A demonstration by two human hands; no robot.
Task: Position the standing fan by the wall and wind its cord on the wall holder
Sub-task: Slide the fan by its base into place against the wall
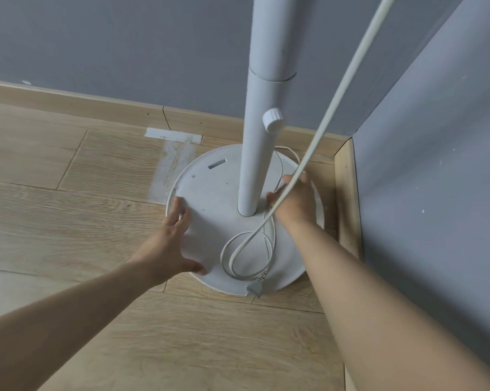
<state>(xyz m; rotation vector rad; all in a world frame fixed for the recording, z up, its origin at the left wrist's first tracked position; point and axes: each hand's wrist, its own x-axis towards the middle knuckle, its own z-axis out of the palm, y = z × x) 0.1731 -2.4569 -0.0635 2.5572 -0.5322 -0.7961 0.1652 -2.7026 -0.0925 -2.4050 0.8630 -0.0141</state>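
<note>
Plug [254,290] overhangs the near rim of the base [210,198]; a nudge could drag it off or snag the looped cord [248,249]. Left hand [169,241] lies open, flat on the base; right hand [293,200] rests beside the pole [259,153], grip unclear. Fan stands in the wall corner, long axis vertical.

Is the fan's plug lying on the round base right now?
Yes, the plug rests at the near edge of the base, its prongs reaching just past the rim.

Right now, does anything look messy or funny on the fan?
Yes. The cord lies in a loose loop on the fan base, not wound up, and its plug pokes over the front edge. A strip of tape is stuck on the floor.
</note>
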